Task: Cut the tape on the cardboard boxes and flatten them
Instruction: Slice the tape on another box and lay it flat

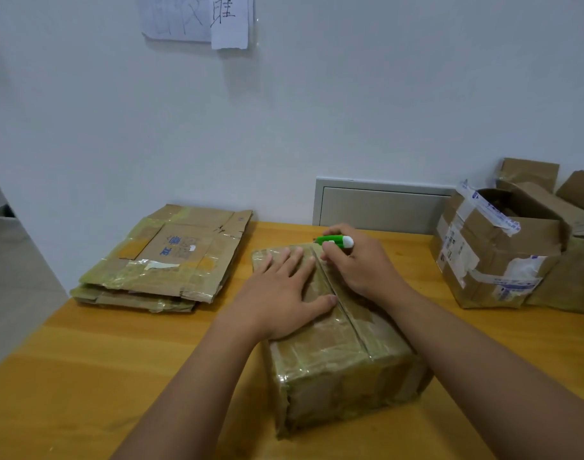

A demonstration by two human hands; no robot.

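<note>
One box under the knife, seam half reached

Two hands work on the box (337,333), which stands in the middle of the worktop (118,360). The left hand (280,293) lies flat with straight fingers on the lid, beside the seam. The right hand (360,260) has its grip closed around a green cutter (335,241) at the far end of the seam. The box looks light and stiff, but its glossy tape (317,356) is probably slippery, so pressing down on the lid seems safer than gripping the sides. A flattened stack (164,260) lies to the left.
</note>
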